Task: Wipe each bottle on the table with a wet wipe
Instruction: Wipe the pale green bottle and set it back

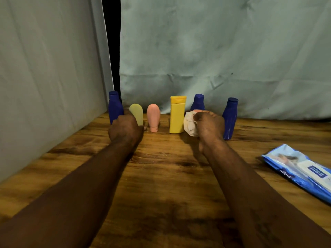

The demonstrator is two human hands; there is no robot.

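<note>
- At the back of the wooden table (161, 176), six bottles stand in a row in front of a pale cloth (215, 51).
- From left to right they are a left blue bottle (114, 106), a pale yellow tube (136, 113), a pink tube (153, 116), a yellow bottle (177, 117), a middle blue bottle (198, 102) and a right blue bottle (230, 117).
- The person's left hand (125, 130) is curled up low in front of the left blue bottle and the pale yellow tube. Its fingers are hidden, so I cannot tell if it grips either one.
- The right hand (209, 126) squeezes a scrunched-up wet wipe (190, 126). The wipe bulges out of the left side of the fist, just beside the yellow bottle.
- This hand sits in front of the middle blue bottle and hides its lower part. I cannot tell if the wipe touches that bottle.
- The two hands are well apart, with the pink tube and the yellow bottle between them.
- A blue pack of wipes (300, 173) lies flat near the right edge of the table.
</note>
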